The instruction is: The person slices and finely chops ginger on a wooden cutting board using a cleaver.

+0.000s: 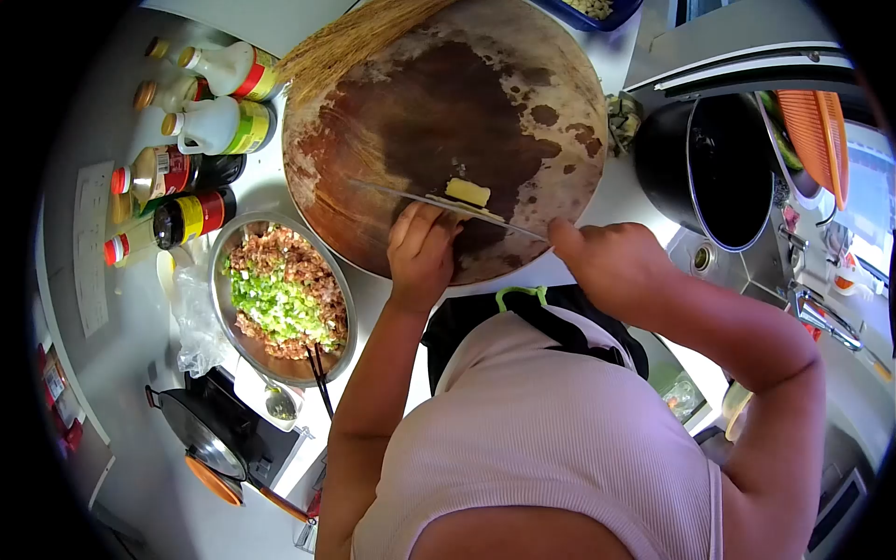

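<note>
My right hand [602, 264] is closed round the handle end of a knife [392, 192], whose thin blade lies across the near part of a large round wooden cutting board [322, 201]. Just behind the blade sits a pale yellow block of food [468, 192], perhaps ginger; a thin pale strip shows along the blade. My left hand [420, 252] is on the near side of the knife with its fingers curled down against the blade. A little pale yellow food shows at its fingertips, mostly hidden by them.
Left of the board stands a metal bowl [217, 280] of minced meat and chopped green onion, with chopsticks [319, 378]. Several sauce bottles [219, 126] are behind it. A straw brush [359, 42] overlaps the board's far edge. At right is a black pot [667, 163]; a pan [201, 434] is lower left.
</note>
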`<action>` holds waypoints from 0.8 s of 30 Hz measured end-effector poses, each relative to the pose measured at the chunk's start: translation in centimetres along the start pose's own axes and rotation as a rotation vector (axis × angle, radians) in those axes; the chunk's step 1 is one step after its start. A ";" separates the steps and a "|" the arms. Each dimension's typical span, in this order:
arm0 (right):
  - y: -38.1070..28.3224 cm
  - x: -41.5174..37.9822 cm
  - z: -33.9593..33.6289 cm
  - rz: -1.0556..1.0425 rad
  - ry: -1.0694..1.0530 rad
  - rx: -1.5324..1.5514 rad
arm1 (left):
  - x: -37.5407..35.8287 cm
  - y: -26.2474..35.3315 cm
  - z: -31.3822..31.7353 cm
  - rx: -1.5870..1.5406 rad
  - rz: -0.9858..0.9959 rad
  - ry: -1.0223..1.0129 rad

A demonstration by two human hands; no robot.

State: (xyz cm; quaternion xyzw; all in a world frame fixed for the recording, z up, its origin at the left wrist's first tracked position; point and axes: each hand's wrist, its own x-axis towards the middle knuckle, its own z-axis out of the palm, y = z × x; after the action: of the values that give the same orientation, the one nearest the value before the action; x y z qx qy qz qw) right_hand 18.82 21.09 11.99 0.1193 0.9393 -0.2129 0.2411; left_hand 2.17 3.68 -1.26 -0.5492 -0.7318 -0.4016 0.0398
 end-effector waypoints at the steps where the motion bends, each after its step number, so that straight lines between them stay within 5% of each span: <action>1: -0.1 -0.2 -0.5 0.014 -0.042 -0.011 | 0.0 0.0 0.0 0.012 0.000 -0.006; 5: -0.7 2.4 0.4 0.088 -0.163 0.002 | -0.1 -0.1 0.2 0.010 -0.002 -0.011; 11: 0.8 2.8 1.6 -0.048 0.033 0.049 | -0.7 -0.3 0.5 0.069 0.038 0.016; 24: -0.8 4.1 1.4 0.021 -0.035 0.046 | -0.6 0.0 -0.5 0.003 0.005 -0.033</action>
State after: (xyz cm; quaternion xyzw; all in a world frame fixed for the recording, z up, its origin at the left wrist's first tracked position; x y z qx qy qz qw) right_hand 15.60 20.28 9.03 0.1311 0.9285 -0.2340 0.2569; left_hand 2.20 2.91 -1.15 -0.5576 -0.7315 -0.3912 0.0294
